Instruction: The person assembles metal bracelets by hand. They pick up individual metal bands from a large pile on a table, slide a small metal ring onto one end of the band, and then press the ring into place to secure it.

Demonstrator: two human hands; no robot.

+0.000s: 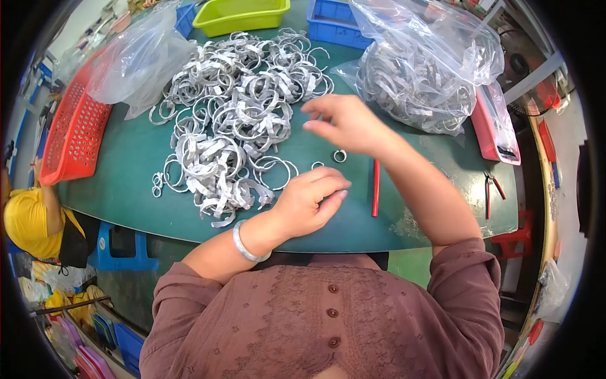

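Observation:
A big pile of silvery-grey open metal rings and bent strips (233,95) covers the middle and left of the green table. My left hand (309,202), with a pale bangle (238,243) at its wrist, is low over the table near the pile's front right. Its thumb and fingers are closed together, hiding whatever may be between them. My right hand (347,123) reaches in beside the pile's right edge, its thumb apart from the bent fingers and nothing visible between them. Below it lies a small metal ring (339,156); a second small ring (317,165) shows partly beyond my left hand.
A red stick-like tool (375,189) and red-handled pliers (489,192) lie to the right. Several small rings (157,184) sit left. Around the table's edges are a filled clear bag (416,82), a red basket (76,126), a yellow-green tray (243,16) and a pink bin (495,126).

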